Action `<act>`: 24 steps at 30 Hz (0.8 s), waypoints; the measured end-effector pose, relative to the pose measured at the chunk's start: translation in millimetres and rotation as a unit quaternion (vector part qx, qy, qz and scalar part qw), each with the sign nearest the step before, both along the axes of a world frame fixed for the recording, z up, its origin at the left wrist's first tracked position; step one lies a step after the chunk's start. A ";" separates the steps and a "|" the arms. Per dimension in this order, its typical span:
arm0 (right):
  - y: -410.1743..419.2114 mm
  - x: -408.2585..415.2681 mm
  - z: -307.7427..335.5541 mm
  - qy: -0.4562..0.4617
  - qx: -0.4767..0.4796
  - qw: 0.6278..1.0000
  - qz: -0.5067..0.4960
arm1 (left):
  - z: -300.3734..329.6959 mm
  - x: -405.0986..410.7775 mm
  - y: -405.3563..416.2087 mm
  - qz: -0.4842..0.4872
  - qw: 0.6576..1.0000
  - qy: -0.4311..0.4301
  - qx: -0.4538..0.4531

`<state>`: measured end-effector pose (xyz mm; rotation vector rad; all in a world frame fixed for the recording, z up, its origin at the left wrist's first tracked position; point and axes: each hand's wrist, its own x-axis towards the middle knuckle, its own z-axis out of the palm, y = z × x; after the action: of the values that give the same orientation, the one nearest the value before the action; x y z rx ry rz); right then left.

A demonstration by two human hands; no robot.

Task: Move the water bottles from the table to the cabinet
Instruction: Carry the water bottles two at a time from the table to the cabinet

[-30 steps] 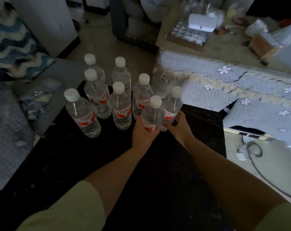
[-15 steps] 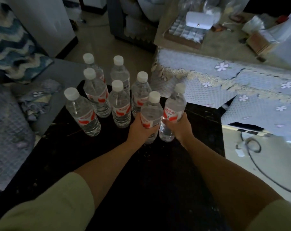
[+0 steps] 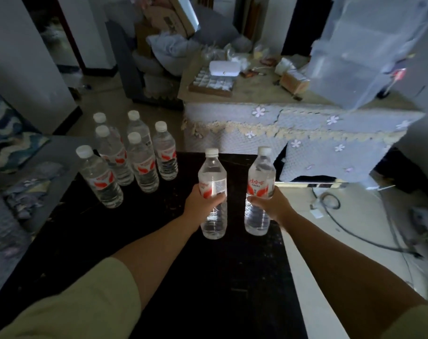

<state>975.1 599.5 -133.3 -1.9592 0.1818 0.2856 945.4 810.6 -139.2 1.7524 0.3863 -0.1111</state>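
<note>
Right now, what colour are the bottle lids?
White, on every bottle cap, seen in the head view.

Dim, shadowy room (brighter at right); wide-angle edges bend, blurred.

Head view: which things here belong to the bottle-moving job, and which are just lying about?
Part of the job:
- bottle in left hand, gripped by the left hand
- bottle in right hand, gripped by the right hand
- six bottles on the table
- black table

Lying about:
- white case
- compartment tray
- floral cloth
- floor cable
</note>
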 end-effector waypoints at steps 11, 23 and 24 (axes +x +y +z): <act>-164.8 -181.4 23.1 0.006 0.015 0.995 -0.094 | 16.1 -108.8 -162.5 -0.175 0.985 0.000 0.013; -286.5 -384.3 53.0 -0.015 -0.022 0.952 -0.305 | 32.8 -212.3 -320.3 -0.387 0.922 -0.009 0.018; -290.9 -398.8 55.7 -0.024 -0.018 0.945 -0.325 | 38.9 -219.6 -332.4 -0.413 0.911 -0.016 0.016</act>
<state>576.4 308.6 -77.6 -1.8253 0.7838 -0.2013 725.8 478.2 -100.3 1.8448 -0.4066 -0.6800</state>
